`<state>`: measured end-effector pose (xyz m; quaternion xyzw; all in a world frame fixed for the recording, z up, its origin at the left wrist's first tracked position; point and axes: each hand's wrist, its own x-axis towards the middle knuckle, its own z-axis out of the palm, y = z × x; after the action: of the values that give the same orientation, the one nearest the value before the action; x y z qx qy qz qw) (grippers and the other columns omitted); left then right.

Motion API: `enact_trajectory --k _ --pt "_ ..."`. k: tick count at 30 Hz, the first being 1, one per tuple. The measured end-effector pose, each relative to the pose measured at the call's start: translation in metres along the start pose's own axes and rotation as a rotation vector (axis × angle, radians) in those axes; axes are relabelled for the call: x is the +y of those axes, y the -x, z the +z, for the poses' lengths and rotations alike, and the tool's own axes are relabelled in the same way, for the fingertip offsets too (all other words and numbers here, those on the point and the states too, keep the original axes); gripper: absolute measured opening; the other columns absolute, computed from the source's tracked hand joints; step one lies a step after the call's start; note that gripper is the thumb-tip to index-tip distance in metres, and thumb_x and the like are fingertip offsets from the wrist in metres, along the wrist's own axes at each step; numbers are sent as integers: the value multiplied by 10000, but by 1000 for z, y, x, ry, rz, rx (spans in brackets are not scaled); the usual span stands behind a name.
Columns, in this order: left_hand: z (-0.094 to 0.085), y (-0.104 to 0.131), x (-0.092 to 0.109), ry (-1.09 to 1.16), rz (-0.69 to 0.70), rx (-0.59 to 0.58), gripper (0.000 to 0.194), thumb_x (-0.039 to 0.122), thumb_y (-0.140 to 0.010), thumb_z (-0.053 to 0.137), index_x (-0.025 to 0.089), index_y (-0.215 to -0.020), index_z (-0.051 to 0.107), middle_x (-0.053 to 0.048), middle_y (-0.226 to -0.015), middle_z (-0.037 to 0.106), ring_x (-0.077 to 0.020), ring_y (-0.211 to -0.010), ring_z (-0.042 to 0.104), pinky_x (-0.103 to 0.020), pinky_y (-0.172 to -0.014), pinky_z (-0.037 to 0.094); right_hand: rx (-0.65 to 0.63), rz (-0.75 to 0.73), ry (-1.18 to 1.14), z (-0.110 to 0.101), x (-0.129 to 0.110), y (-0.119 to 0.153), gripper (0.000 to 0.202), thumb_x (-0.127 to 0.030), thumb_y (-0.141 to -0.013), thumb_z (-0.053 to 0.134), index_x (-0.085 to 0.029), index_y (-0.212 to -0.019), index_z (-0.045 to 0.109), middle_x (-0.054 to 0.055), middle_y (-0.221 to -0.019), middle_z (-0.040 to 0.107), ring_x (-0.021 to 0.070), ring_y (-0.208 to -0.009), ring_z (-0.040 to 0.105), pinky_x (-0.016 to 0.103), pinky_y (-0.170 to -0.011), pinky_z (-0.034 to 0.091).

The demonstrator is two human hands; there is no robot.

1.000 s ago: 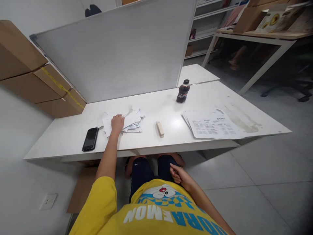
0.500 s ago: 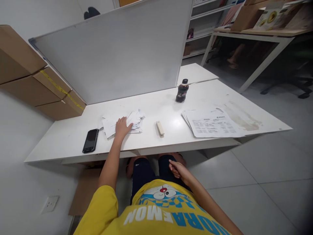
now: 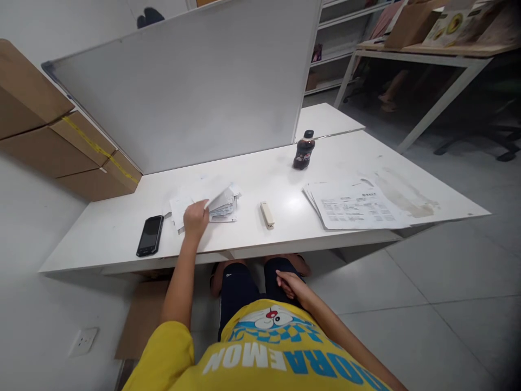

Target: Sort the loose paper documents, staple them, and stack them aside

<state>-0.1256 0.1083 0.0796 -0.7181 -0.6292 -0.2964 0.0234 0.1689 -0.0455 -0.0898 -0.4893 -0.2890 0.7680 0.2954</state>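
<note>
On the left half of the white desk, my left hand [image 3: 196, 218] pinches the edge of a white paper slip [image 3: 218, 198] whose far side tilts up off a pile. The paper pile [image 3: 223, 213] under it is made of many small loose slips, and others spread out to the left, partly behind my hand. My right hand [image 3: 291, 284] rests over my right thigh below the desk edge, its fingers curled in with nothing visible in them. To the right of the pile lies a cream stapler [image 3: 267, 215], touched by neither hand.
A black phone [image 3: 150, 235] lies left of the slips. A dark cola bottle [image 3: 304, 150] stands upright towards the back, with printed sheets [image 3: 350, 209] in front of it on the right. The whiteboard [image 3: 191, 92] and cardboard boxes [image 3: 81, 146] border the desk.
My left hand was lying with spread fingers on the slips. It has moved slightly left and towards me, and now grips one slip, lifting it at an angle. My right hand has barely shifted.
</note>
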Motion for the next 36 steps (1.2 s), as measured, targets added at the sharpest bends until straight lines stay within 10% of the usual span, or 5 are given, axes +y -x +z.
enact_trajectory --k 5,9,14,26,36 --pt "25 95 58 611 -463 654 386 456 -906 536 169 -1136 655 -116 -1101 720 -234 -1030 685 -361 -901 546 -52 -238 12 30 -28 19 435 -613 -724 695 -196 -836 644 7 -623 632 109 -474 531 228 -453 389" --pt "50 144 78 934 -734 512 424 484 -829 654 163 -1106 669 -111 -1105 725 -244 -1068 679 -367 -932 545 -46 -485 -169 41 -64 33 541 -572 -711 743 -291 -1153 604 75 -1200 655 224 -1013 649 328 -808 526" --pt "58 165 70 1021 -870 410 421 476 -809 686 150 -1075 673 -124 -1110 723 -253 -1031 694 -390 -901 564 -115 -592 -166 25 -97 40 557 -584 -755 700 -311 -1227 587 64 -1218 652 233 -1105 615 364 -939 486" --pt "35 148 37 476 -568 532 331 460 -791 673 160 -928 703 -120 -962 726 -282 -1005 679 -407 -944 508 194 -980 190 64 -148 3 129 -346 -844 580 -228 -881 619 21 -882 652 188 -895 608 334 -840 478" --pt "25 132 -1 528 -419 449 432 329 -824 661 196 -1205 504 -51 -986 647 -178 -951 636 -348 -934 477 86 -849 436 65 -137 -30 178 -272 -791 520 -241 -922 636 35 -959 685 239 -974 603 388 -870 463"
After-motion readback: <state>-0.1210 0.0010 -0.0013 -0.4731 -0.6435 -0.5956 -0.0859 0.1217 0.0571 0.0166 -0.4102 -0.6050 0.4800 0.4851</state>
